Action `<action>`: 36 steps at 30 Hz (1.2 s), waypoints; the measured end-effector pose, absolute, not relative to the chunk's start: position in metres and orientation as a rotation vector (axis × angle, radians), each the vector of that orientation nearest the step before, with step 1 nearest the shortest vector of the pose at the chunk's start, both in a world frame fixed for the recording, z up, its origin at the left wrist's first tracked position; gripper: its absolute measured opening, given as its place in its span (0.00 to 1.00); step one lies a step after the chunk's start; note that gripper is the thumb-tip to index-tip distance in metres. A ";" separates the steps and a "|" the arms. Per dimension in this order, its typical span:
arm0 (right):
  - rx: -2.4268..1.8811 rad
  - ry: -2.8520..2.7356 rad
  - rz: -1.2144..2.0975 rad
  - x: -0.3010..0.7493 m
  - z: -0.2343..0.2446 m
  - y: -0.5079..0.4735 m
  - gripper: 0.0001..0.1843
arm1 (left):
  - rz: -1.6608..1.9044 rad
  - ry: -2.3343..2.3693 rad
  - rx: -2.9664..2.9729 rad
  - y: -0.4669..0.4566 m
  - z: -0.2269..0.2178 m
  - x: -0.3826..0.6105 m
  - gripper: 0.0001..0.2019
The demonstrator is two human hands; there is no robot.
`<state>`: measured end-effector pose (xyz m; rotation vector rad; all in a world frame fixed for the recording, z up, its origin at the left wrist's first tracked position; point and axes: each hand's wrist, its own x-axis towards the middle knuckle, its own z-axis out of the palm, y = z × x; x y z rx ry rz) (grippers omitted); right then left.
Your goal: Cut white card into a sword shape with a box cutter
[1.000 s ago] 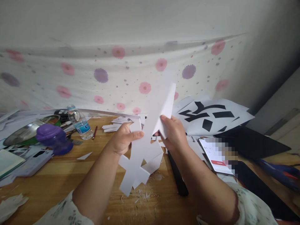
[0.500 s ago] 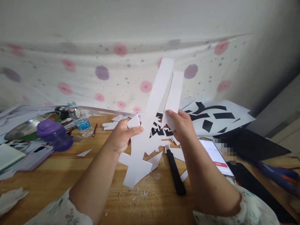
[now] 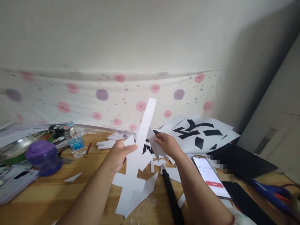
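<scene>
My left hand [image 3: 120, 153] is closed on a large white paper cut-out [image 3: 133, 175] with a long upright strip and jagged side arms, the thumb pressed on its face. A smaller white paper strip [image 3: 153, 143] is pinched in my right hand [image 3: 167, 144], just right of the cut-out and tilted. Below the right hand a black-handled craft knife [image 3: 172, 198] lies on the table among white paper scraps [image 3: 173, 175]. Black paper shapes behind the cut-out are partly hidden.
On the left stand a purple cup [image 3: 43, 157], a water bottle [image 3: 76, 142] and a metal pan lid [image 3: 21, 147]. A red pencil [image 3: 88, 150] lies beside the bottle. To the right are a phone [image 3: 211, 178], a white sheet with black shapes [image 3: 199, 132] and a blue-handled tool [image 3: 269, 195].
The right-hand strip has come down and turned, its top now lower and leaning left. The left hand still holds the cut-out. The camera view has tilted upward.
</scene>
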<state>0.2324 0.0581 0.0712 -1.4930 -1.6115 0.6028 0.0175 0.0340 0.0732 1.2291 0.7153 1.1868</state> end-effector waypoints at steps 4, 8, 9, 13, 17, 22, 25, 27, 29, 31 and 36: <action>-1.338 -1.724 0.726 0.227 0.078 0.044 0.13 | 1.227 0.697 1.266 0.033 0.074 0.015 0.15; -0.975 -1.873 1.149 0.221 0.082 0.032 0.18 | 1.265 0.675 1.308 0.031 0.076 0.014 0.13; -0.960 -1.875 1.174 0.220 0.082 0.031 0.17 | 1.275 0.673 1.315 0.031 0.077 0.013 0.13; -0.985 -1.804 1.095 0.216 0.080 0.030 0.13 | 1.278 0.712 1.416 0.033 0.079 0.008 0.18; -1.093 -1.627 0.829 0.211 0.084 0.029 0.10 | 1.359 1.021 1.633 0.038 0.077 0.003 0.31; -1.083 -1.375 0.784 0.201 0.086 0.026 0.11 | 1.391 1.496 2.092 0.029 0.074 0.019 0.33; -1.074 -1.340 0.843 0.197 0.084 0.026 0.13 | 1.354 1.757 2.259 0.022 0.073 0.030 0.32; -1.037 -1.334 0.916 0.199 0.081 0.026 0.15 | 1.355 1.842 2.329 0.021 0.072 0.032 0.30; -0.986 -1.336 0.991 0.207 0.074 0.025 0.17 | 1.333 1.838 2.414 0.022 0.072 0.031 0.28; -1.008 -1.379 1.014 0.220 0.062 0.020 0.20 | 1.290 1.801 2.488 0.021 0.072 0.028 0.28; -1.789 -1.840 0.399 0.248 0.011 -0.018 0.21 | 1.254 1.779 2.492 0.018 0.073 0.025 0.29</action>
